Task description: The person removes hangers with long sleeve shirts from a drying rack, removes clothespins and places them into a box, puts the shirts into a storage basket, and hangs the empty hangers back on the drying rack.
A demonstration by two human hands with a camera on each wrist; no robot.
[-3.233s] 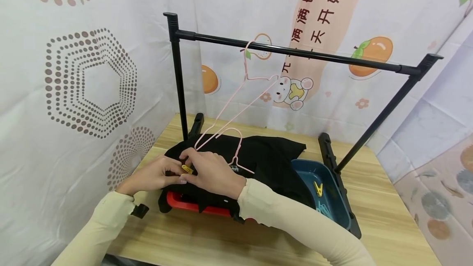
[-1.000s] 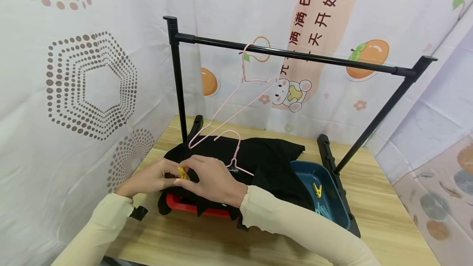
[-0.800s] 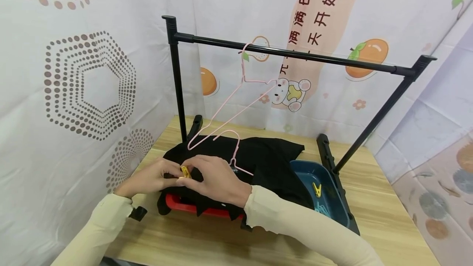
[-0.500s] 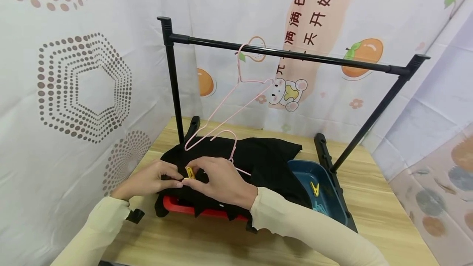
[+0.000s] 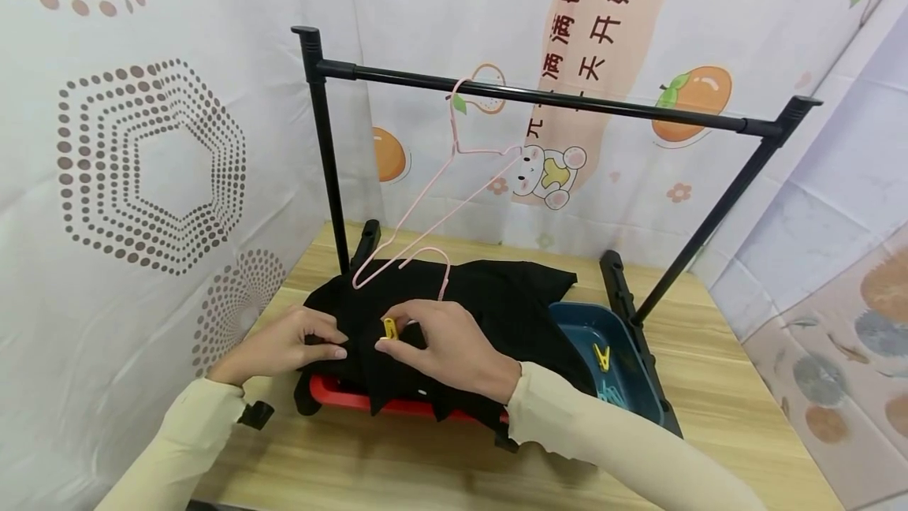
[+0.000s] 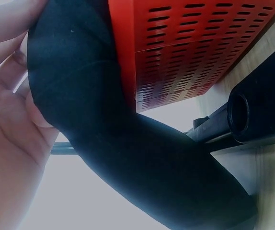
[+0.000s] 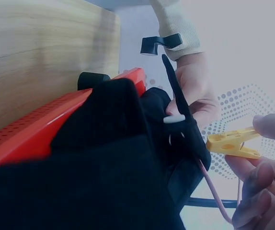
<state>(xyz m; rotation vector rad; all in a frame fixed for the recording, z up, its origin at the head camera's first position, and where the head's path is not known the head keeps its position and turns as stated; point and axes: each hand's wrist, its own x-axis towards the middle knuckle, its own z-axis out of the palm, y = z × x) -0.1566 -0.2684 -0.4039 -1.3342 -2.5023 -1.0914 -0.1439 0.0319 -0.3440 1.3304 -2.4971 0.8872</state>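
A black garment (image 5: 511, 290) is draped over a red basket (image 5: 347, 394), with a pink hanger's hook (image 5: 448, 266) rising from the cloth. My left hand (image 5: 284, 341) pinches the garment near its left end; the left wrist view shows the cloth (image 6: 80, 72) between thumb and fingers. To the right of it, my right hand (image 5: 454, 349) holds a yellow clothespin (image 5: 389, 328) between thumb and fingers. In the right wrist view the clothespin's biting end (image 7: 215, 143) sits right at the folded cloth edge, where a pink hanger wire (image 7: 213, 189) comes out.
A black rack's crossbar (image 5: 553, 98) spans above the work, and another pink hanger (image 5: 454, 150) hangs from it, its lower corner over the garment. At the right, a blue tray (image 5: 638, 385) holds a yellow clothespin (image 5: 602, 357) and teal clips (image 5: 610, 395), partly beside the cloth.
My right hand has moved right with the clothespin, away from the left hand, so a gap has opened between them. The left hand keeps its hold at the cloth. The view has shifted slightly.
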